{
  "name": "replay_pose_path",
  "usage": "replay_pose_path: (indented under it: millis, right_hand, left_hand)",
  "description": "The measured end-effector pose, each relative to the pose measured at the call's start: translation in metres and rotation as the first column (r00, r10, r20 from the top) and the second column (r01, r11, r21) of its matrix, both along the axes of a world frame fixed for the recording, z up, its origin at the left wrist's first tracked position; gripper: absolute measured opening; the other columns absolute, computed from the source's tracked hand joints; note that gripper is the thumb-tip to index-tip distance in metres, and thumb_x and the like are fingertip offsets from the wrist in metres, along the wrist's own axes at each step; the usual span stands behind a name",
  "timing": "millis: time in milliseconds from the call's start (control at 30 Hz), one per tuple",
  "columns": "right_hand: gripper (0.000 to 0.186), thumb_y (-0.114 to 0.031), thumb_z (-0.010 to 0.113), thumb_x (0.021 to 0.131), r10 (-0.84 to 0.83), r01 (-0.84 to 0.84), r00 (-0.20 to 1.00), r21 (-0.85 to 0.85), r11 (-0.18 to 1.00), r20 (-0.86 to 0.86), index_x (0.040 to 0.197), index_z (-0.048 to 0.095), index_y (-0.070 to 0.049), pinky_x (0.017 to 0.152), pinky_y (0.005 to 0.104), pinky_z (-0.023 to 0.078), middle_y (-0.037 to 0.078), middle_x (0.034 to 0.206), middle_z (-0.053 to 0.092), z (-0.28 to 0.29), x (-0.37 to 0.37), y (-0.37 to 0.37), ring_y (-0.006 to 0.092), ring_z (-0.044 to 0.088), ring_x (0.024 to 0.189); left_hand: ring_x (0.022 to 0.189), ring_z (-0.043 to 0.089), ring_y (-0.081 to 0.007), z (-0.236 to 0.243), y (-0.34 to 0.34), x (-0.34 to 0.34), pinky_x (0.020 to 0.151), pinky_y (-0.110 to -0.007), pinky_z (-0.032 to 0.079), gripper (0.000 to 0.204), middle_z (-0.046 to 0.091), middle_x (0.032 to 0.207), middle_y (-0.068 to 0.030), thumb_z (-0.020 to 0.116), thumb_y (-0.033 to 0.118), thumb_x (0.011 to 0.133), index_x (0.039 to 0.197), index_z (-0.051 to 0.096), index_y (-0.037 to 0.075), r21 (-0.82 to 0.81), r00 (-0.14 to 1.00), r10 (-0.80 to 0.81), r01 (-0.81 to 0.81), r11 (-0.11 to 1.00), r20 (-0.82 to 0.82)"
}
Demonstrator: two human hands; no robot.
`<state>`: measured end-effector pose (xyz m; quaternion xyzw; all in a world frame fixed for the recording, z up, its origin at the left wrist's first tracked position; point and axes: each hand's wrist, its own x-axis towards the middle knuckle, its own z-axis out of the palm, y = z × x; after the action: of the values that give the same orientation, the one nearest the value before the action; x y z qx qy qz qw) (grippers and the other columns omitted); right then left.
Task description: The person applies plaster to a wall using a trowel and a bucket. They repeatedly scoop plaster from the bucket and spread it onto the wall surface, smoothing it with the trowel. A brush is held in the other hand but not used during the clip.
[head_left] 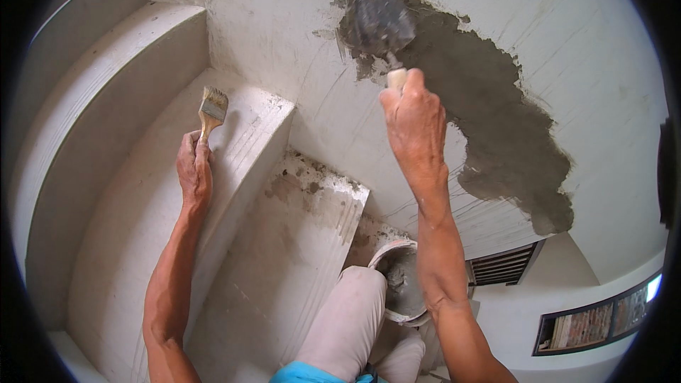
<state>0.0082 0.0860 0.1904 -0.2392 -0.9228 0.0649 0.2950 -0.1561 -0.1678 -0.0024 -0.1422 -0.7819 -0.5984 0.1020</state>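
My right hand (417, 117) is closed around the pale handle of a pointed trowel (379, 18). The trowel's blade is slightly blurred and lies against the white wall, at the upper left end of a patch of wet grey mortar (489, 113). From there the patch runs down to the right with a ragged edge. In my left hand (194, 170) is a flat paintbrush (212, 110), bristles up, held by its wooden handle above a stair step. Beside my knee a bucket (392, 247) holds grey mortar, partly hidden by my right forearm.
Curved concrete steps (113, 92) rise on the left, and a lower step (277, 227) with mortar spots lies in front of me. At the lower right are a dark slatted opening (505, 264) and a dark-framed window (592, 323).
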Motion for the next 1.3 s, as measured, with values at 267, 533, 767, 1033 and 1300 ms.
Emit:
replay_pose_path:
  millis: [267,533,767,1033,1300]
  right_hand:
    - [0.024,-0.015,0.058,0.092,0.016,-0.02,0.997,0.046,0.999,0.079,0.099,0.053,0.007,0.073,0.0521,0.057,0.033,0.082,0.067,-0.017,-0.019,0.001,0.0468,0.07,0.083]
    - [0.023,-0.015,0.056,0.095,-0.002,-0.001,0.996,0.037,0.999,0.091,0.098,0.054,0.008,0.075,0.0507,0.058,0.031,0.084,0.068,0.014,-0.011,-0.014,0.0455,0.071,0.086]
    - [0.024,-0.017,0.057,0.096,0.08,-0.067,0.952,-0.053,0.996,0.294,0.099,0.056,0.007,0.078,0.0497,0.059,0.03,0.086,0.068,-0.027,-0.024,0.0,0.0429,0.071,0.087]
    - [0.021,-0.015,0.054,0.095,0.049,-0.053,0.992,0.032,0.998,0.112,0.096,0.055,0.006,0.073,0.0516,0.057,0.031,0.081,0.068,0.0,-0.013,-0.021,0.0429,0.072,0.082]
    - [0.025,-0.015,0.056,0.095,0.057,-0.062,0.967,0.012,0.998,0.248,0.102,0.057,0.01,0.079,0.049,0.058,0.033,0.09,0.068,-0.004,-0.032,-0.013,0.0425,0.071,0.092]
  left_hand:
    - [0.068,0.049,-0.0132,0.001,0.002,-0.001,0.065,-0.032,0.042,0.025,0.053,0.074,-0.0034,0.049,0.02,0.101,0.106,0.061,-0.001,0.016,1.0,-0.015,0.015,1.0,-0.025]
    - [0.069,0.05,-0.0136,-0.005,-0.001,-0.003,0.066,-0.032,0.042,0.026,0.054,0.074,-0.0034,0.049,0.021,0.101,0.107,0.061,-0.001,0.019,1.0,0.008,-0.008,1.0,-0.011]
    - [0.069,0.05,-0.014,0.003,0.001,0.0,0.065,-0.033,0.042,0.026,0.054,0.074,-0.0036,0.048,0.02,0.101,0.108,0.061,0.0,-0.019,1.0,0.0,0.0,1.0,-0.004]
    - [0.068,0.051,-0.0145,-0.006,-0.001,-0.003,0.065,-0.033,0.042,0.026,0.054,0.074,-0.0039,0.049,0.021,0.101,0.108,0.061,0.0,0.002,1.0,0.013,-0.013,1.0,0.011]
    - [0.067,0.05,-0.0146,-0.003,0.001,-0.003,0.065,-0.034,0.043,0.027,0.054,0.073,-0.0038,0.049,0.023,0.102,0.108,0.061,0.0,-0.008,1.0,0.016,-0.016,1.0,0.0]
